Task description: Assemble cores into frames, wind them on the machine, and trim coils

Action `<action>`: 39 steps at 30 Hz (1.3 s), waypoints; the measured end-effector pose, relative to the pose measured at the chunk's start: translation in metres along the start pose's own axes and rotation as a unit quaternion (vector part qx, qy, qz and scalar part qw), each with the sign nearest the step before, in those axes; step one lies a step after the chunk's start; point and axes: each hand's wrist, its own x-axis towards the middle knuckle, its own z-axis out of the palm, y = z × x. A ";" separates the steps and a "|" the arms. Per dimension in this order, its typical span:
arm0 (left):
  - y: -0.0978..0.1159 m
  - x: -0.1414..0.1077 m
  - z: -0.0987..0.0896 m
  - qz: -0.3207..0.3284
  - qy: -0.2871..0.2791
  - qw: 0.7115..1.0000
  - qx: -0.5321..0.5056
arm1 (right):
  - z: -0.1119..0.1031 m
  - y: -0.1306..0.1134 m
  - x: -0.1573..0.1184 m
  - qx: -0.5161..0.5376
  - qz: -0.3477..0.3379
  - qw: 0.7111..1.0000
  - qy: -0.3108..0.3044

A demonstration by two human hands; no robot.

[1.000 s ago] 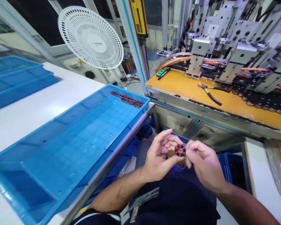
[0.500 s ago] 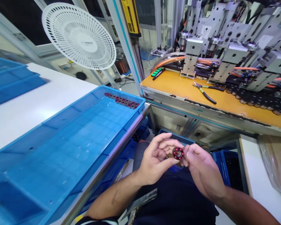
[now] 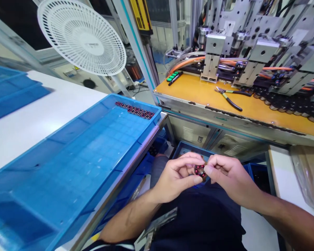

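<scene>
Over my lap, my left hand [image 3: 172, 179] holds a small ring-shaped motor stator [image 3: 196, 171], black with red spots around its open centre. Thumb below and fingers above grip it from the left. My right hand [image 3: 229, 174] is closed at the stator's right edge, its thumb and forefinger pinching there. Whatever fine part lies between those fingertips is hidden. Similar red-and-black stators [image 3: 140, 111] stand in rows at the far end of a long blue tray [image 3: 75, 139] on my left.
A white table [image 3: 54, 101] carries the tray and stacked blue trays [image 3: 13, 92]. Ahead, a machine [image 3: 213, 52] stands on an orange bench top [image 3: 193, 89] with pliers [image 3: 231, 99] and a black marker [image 3: 176, 79]. Beyond the tray is a white fan [image 3: 86, 42]. A blue bin [image 3: 179, 148] sits below my hands.
My right hand has tilted and its thumb has come over the stator's right edge. The stator has turned slightly in my left hand, whose fingers now reach further over it. The view has shifted slightly.
</scene>
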 end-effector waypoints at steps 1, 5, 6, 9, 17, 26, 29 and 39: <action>0.000 0.000 -0.001 -0.008 -0.001 1.000 -0.007 | -0.002 0.000 0.000 -0.009 -0.006 1.000 -0.010; 0.003 -0.002 -0.003 -0.036 -0.008 0.998 -0.057 | -0.015 0.003 0.001 -0.005 -0.008 1.000 -0.023; 0.004 -0.002 -0.003 -0.041 -0.008 0.997 -0.063 | -0.018 0.003 0.001 -0.001 -0.005 1.000 -0.018; 0.004 -0.002 -0.002 -0.043 -0.005 0.998 -0.054 | -0.017 0.000 0.001 0.020 0.021 0.999 -0.029; 0.006 -0.001 -0.002 -0.054 -0.004 0.997 -0.049 | -0.029 0.002 -0.004 -0.014 0.056 0.990 -0.130; 0.008 -0.001 0.003 -0.157 -0.042 0.985 -0.064 | -0.035 -0.022 0.030 -0.085 -0.118 0.976 -0.162; 0.008 -0.003 0.004 -0.175 -0.033 0.983 -0.052 | -0.022 -0.021 0.038 -0.056 -0.113 0.977 -0.170; 0.005 -0.004 -0.003 -0.027 -0.004 1.000 -0.010 | -0.024 -0.017 0.009 -0.018 0.071 0.994 -0.079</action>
